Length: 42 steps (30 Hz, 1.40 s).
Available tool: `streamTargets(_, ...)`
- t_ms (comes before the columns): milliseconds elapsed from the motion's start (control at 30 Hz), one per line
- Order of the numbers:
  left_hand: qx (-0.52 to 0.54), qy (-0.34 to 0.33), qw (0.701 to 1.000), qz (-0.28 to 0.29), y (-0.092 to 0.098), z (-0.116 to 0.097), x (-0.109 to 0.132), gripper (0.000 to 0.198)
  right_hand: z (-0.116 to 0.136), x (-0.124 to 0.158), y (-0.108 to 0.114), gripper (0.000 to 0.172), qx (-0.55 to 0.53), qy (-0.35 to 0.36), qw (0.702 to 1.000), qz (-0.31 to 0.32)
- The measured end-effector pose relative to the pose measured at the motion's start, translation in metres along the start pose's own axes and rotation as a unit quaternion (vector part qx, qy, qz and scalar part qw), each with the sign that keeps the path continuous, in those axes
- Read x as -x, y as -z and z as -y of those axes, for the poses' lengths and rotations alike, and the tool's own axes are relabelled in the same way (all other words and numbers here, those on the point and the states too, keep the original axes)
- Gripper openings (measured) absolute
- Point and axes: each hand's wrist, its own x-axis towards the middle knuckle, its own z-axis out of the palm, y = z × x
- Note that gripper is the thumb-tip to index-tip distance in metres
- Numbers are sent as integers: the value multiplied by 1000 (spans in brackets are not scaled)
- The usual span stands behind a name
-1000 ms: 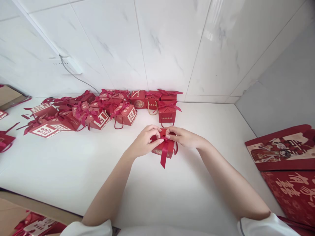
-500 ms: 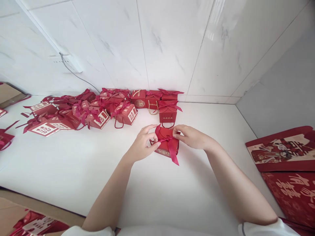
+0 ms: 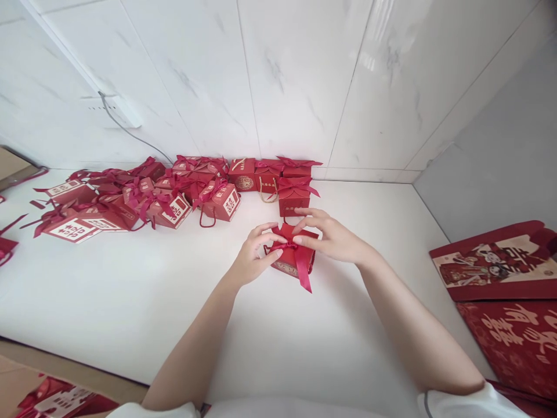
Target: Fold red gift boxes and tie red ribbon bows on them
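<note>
A small red gift box (image 3: 285, 267) with gold print on its front stands on the white table before me. A magenta ribbon (image 3: 302, 270) is tied across its top, with one tail hanging down the front. My left hand (image 3: 256, 252) is at the box's left side, thumb and index finger closing on the ribbon by the knot. From the right, my right hand (image 3: 333, 238) reaches over the top with fingers spread, its thumb tip touching beside the knot. The fingers partly cover the box's top and the other ribbon end.
Behind the box, several ribboned red boxes (image 3: 217, 200) line the wall and spread left over the white table (image 3: 174, 302). Large red printed bags (image 3: 500, 267) lie at the right edge. A cable (image 3: 134, 136) runs down from a wall socket. Below left, a carton holds more red boxes (image 3: 65, 400).
My right hand has moved left from the box's right side to the knot, and its fingers have spread. My left hand stays by the knot. The view has shifted slightly.
</note>
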Motion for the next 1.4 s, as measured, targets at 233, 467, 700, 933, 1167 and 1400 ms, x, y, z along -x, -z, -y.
streamTargets(233,78,8,996,-34,-3,6,0,23,4,-5,-23,5,-11,62,998,-27)
streamTargets(467,129,52,990,-30,-2,13,-3,23,13,1,4,1,-82,101,992,0)
streamTargets(700,42,-52,998,11,-4,-5,-1,33,29,13,9,12,-24,109,987,115)
streamTargets(933,53,-67,995,41,-5,-6,-9,33,33,22,19,25,17,66,976,209)
streamTargets(1167,-8,42,998,-41,-15,-19,-23,20,4,9,27,22,-18,-46,997,53)
streamTargets(1400,-47,30,998,-43,-20,-21,-22,8,-13,-1,17,21,-68,-43,993,89)
